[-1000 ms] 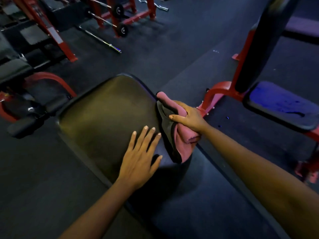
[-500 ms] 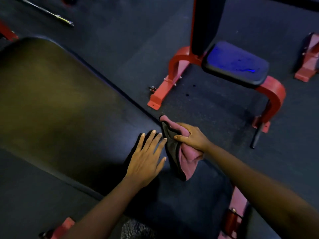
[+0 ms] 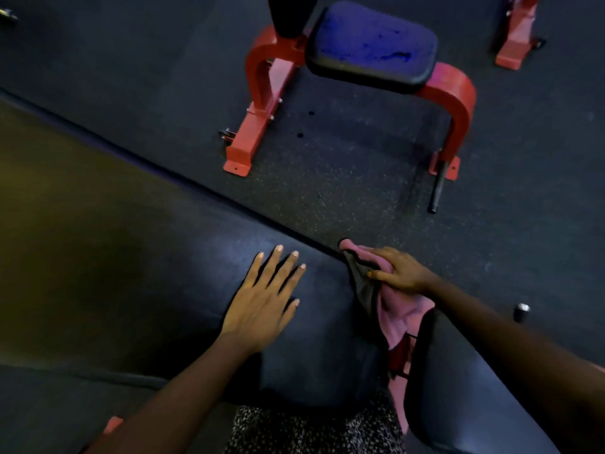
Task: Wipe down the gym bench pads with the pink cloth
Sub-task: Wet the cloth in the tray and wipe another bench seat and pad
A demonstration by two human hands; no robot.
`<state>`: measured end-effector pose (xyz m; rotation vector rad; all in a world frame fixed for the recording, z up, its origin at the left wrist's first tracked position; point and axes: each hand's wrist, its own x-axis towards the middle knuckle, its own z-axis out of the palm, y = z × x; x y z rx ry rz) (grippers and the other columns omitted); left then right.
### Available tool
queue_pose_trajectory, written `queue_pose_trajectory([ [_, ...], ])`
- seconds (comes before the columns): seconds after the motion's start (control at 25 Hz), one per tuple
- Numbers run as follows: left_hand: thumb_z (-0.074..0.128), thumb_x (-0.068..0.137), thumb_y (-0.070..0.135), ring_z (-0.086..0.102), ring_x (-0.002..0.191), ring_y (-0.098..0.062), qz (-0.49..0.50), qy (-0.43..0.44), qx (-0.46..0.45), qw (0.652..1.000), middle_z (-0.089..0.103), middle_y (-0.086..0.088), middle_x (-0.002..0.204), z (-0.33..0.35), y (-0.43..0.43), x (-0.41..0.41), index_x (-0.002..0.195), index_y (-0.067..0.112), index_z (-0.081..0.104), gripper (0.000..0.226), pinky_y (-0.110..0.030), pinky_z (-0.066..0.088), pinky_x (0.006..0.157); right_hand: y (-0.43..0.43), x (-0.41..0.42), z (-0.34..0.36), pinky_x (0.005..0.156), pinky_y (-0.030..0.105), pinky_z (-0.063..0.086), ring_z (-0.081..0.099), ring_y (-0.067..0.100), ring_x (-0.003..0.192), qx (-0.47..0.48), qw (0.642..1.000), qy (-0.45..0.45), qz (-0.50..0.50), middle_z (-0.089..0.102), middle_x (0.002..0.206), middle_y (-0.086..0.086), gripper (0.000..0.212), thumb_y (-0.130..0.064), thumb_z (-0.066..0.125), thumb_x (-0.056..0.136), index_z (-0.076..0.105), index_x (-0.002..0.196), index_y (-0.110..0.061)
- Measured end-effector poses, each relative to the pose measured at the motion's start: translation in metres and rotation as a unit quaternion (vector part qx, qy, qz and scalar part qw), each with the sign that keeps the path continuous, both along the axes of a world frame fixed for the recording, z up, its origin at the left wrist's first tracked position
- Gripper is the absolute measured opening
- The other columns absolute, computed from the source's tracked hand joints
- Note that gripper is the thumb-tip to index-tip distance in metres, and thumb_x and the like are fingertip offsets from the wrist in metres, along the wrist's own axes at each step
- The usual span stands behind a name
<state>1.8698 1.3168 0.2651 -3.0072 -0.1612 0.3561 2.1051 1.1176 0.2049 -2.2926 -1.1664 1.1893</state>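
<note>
A long black bench pad point(image 3: 114, 231) runs across the left and middle of the head view. My left hand point(image 3: 265, 299) lies flat on it, fingers spread, holding nothing. At the pad's right end my right hand point(image 3: 399, 271) grips the pink cloth point(image 3: 396, 312), which has a dark side and hangs over the pad's end edge. A second dark pad point(image 3: 458, 398) sits at the lower right, below my right forearm, with red frame showing in the gap between the pads.
A red-framed bench with a dark blue seat pad point(image 3: 373, 44) stands on the black rubber floor beyond. Another red frame foot point(image 3: 514, 44) is at the top right. A short black peg point(image 3: 437, 188) sticks out from the red frame. Speckled fabric point(image 3: 311, 430) shows at the bottom.
The view has swung down and right along the bench. My right hand with the cloth has slid along the pad's edge to its near end; my left hand has followed, still flat on the pad.
</note>
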Motion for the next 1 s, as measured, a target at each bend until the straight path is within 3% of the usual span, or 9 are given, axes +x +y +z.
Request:
queue_pose_trajectory([
  [0.08, 0.029, 0.089, 0.040, 0.024, 0.140, -0.031, 0.005, -0.016, -0.002, 1.000, 0.038, -0.011, 0.148, -0.001, -0.001, 0.000, 0.139, 0.013, 0.042, 0.059, -0.050, 0.018, 0.112, -0.015, -0.002, -0.004, 0.100, 0.023, 0.028, 0.045, 0.019, 0.127, -0.014, 0.998, -0.010, -0.054, 0.049, 0.139, -0.002, 0.079, -0.066, 0.039, 0.069, 0.039, 0.139, -0.030],
  [0.2, 0.033, 0.087, 0.039, 0.024, 0.139, -0.029, 0.003, -0.039, -0.024, 0.999, 0.042, -0.011, 0.146, -0.004, -0.012, 0.005, 0.137, 0.010, 0.045, 0.059, -0.049, 0.015, 0.111, 0.007, -0.025, -0.004, 0.104, 0.028, 0.031, 0.044, 0.018, 0.126, 0.086, 0.991, -0.023, -0.101, 0.049, 0.139, 0.000, 0.075, -0.063, 0.035, 0.071, 0.043, 0.138, -0.029],
  [0.32, 0.034, 0.085, 0.039, 0.028, 0.136, -0.028, -0.040, -0.034, -0.038, 0.998, 0.047, -0.012, 0.142, -0.016, -0.036, 0.017, 0.135, 0.008, 0.048, 0.060, -0.048, 0.019, 0.109, 0.025, -0.050, -0.010, 0.104, 0.038, 0.035, 0.043, 0.016, 0.125, 0.099, 0.982, -0.082, -0.141, 0.048, 0.138, -0.005, 0.072, -0.074, 0.033, 0.073, 0.040, 0.137, -0.041],
  [0.48, 0.030, 0.087, 0.042, 0.038, 0.136, -0.029, -0.102, 0.016, -0.033, 0.994, 0.048, -0.012, 0.141, -0.038, -0.064, 0.027, 0.135, 0.009, 0.048, 0.061, -0.045, 0.010, 0.112, -0.004, -0.054, -0.034, 0.101, 0.037, 0.038, 0.046, 0.009, 0.119, 0.104, 0.964, -0.024, -0.242, 0.050, 0.133, -0.017, 0.067, -0.076, 0.034, 0.073, 0.042, 0.133, -0.048],
  [0.56, 0.029, 0.087, 0.043, 0.038, 0.136, -0.029, -0.134, 0.035, -0.033, 0.990, 0.046, -0.012, 0.143, -0.047, -0.073, 0.028, 0.137, 0.010, 0.046, 0.062, -0.046, 0.009, 0.113, -0.014, -0.051, -0.041, 0.101, 0.037, 0.038, 0.048, 0.011, 0.119, 0.096, 0.949, 0.002, -0.299, 0.054, 0.130, -0.014, 0.063, -0.076, 0.037, 0.072, 0.046, 0.128, -0.049],
  [0.76, 0.027, 0.087, 0.048, 0.033, 0.139, -0.030, -0.172, 0.033, -0.011, 0.985, 0.040, -0.014, 0.147, -0.054, -0.079, 0.028, 0.139, 0.010, 0.043, 0.066, -0.050, 0.018, 0.111, -0.046, -0.064, -0.059, 0.101, 0.027, 0.035, 0.050, 0.011, 0.118, 0.138, 0.878, 0.079, -0.451, 0.058, 0.129, -0.005, 0.038, -0.042, 0.058, 0.089, 0.058, 0.125, -0.031],
  [0.88, 0.027, 0.088, 0.049, 0.029, 0.141, -0.031, -0.176, 0.023, -0.005, 0.984, 0.037, -0.014, 0.149, -0.056, -0.080, 0.027, 0.141, 0.010, 0.039, 0.067, -0.051, 0.018, 0.112, -0.058, -0.086, -0.075, 0.106, 0.034, 0.037, 0.051, 0.009, 0.117, 0.145, 0.809, 0.119, -0.557, 0.059, 0.127, -0.009, 0.039, -0.046, 0.059, 0.085, 0.058, 0.123, -0.035],
  [1.0, 0.027, 0.088, 0.049, 0.027, 0.141, -0.031, -0.178, 0.014, -0.001, 0.984, 0.035, -0.015, 0.149, -0.058, -0.080, 0.026, 0.142, 0.010, 0.037, 0.067, -0.052, 0.016, 0.112, -0.062, -0.108, -0.079, 0.106, 0.031, 0.036, 0.049, 0.008, 0.121, 0.150, 0.777, 0.121, -0.599, 0.057, 0.131, -0.012, 0.043, -0.046, 0.059, 0.085, 0.054, 0.127, -0.037],
])
